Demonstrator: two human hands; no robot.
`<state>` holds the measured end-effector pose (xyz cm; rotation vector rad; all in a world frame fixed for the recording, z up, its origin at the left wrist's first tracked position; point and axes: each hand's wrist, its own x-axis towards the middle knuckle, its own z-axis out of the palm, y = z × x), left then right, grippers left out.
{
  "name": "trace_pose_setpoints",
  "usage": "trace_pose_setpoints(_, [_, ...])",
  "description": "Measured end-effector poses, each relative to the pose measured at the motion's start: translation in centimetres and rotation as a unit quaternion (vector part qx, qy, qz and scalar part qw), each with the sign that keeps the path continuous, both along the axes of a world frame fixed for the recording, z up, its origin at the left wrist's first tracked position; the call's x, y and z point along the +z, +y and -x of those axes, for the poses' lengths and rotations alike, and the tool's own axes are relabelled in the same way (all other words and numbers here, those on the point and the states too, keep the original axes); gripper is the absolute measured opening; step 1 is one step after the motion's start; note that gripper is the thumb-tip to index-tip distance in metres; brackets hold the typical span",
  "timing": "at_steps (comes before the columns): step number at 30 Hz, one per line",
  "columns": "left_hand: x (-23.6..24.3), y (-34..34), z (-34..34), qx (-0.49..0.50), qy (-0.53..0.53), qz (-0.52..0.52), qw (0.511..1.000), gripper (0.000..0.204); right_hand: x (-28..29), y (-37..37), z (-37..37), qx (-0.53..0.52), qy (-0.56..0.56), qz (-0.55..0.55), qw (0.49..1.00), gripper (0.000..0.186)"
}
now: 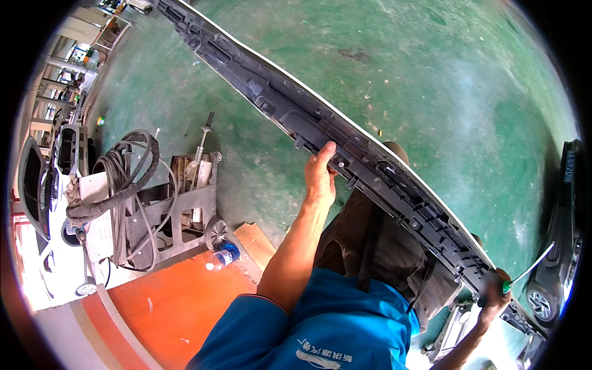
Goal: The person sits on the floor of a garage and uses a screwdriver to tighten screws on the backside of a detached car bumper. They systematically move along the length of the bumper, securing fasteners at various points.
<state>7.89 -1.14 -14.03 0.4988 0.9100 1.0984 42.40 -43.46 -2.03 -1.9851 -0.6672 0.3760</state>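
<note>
A long black plastic car trim panel [296,114] slants across the view from upper left to lower right. Its ribbed inner side faces me, and a thin white edge runs along its far side. My left hand [320,176] is closed on the near edge around the middle, with the thumb on the ribbed side. Close to the panel's lower right end, my right hand [495,299] is closed around a screwdriver [533,264]. A bit of its green handle shows, and its thin metal shaft points up and right. Part of this hand looks dark and blurred.
At left stands a grey metal cart [166,225] hung with coiled grey hoses [126,179]. A blue-capped plastic bottle [225,255] and cardboard [254,243] lie beside it. A dark car [552,246] is at the right rim. The floor [431,80] is green.
</note>
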Motion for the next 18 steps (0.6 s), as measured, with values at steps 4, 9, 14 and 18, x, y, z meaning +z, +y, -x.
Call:
trace_pose_setpoints(4, [0.0,0.0,-0.3,0.013,-0.047,-0.007,0.999,0.043,-0.5,-0.8,-1.2,-0.035,0.018,0.027,0.999,0.025])
trace_pose_setpoints(9, [0.6,-1.0,-1.0,0.017,-0.050,-0.032,0.998,0.052,0.2,-1.7,-1.5,-0.030,0.001,0.031,0.999,0.023])
trace_pose_setpoints(14, [0.6,-3.2,-1.7,0.016,-0.054,-0.017,0.998,0.058,0.7,-3.8,-2.8,0.015,-0.004,0.056,0.998,0.032])
trace_pose_setpoints(18, [-0.4,-3.6,-1.7,0.008,-0.060,-0.031,0.998,0.060,1.4,-3.5,-3.4,-0.013,-0.007,0.119,0.993,0.037])
